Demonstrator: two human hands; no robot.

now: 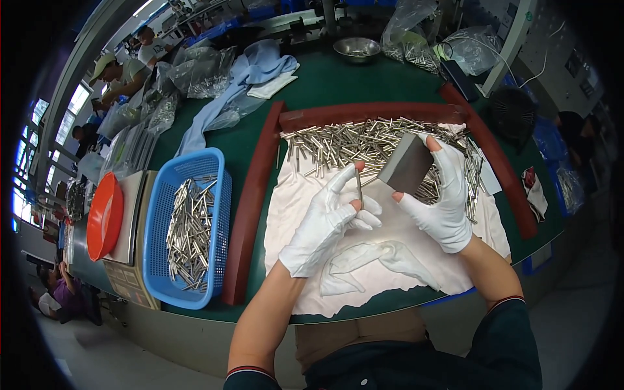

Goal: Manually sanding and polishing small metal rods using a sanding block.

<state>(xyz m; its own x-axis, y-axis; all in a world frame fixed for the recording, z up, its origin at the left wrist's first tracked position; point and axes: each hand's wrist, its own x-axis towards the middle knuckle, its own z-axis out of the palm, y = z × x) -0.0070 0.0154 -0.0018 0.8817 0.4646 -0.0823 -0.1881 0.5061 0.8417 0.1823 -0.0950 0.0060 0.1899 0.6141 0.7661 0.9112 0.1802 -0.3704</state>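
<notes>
Between the thumb and a fingertip of my white-gloved left hand [316, 227] stands a thin metal pin [359, 185], roughly upright. My right hand [445, 205], in a white glove with bare thumb and index tips, grips a dark grey rectangular block [407, 166] by its edges. The block is tilted, just right of the pin and apart from it. Behind both hands lies a loose heap of shiny metal pins [344, 143] on a pale cloth [286, 214]. A crumpled white rag [390, 257] rests on that cloth below my hands.
Dark red bars [370, 116] frame the cloth on three sides. Left of them stands a blue basket [151, 253] with more pins, then an orange-red bowl [105, 218]. A metal bowl [357, 49] and plastic bags [474, 52] sit at the back. Other people work at far left.
</notes>
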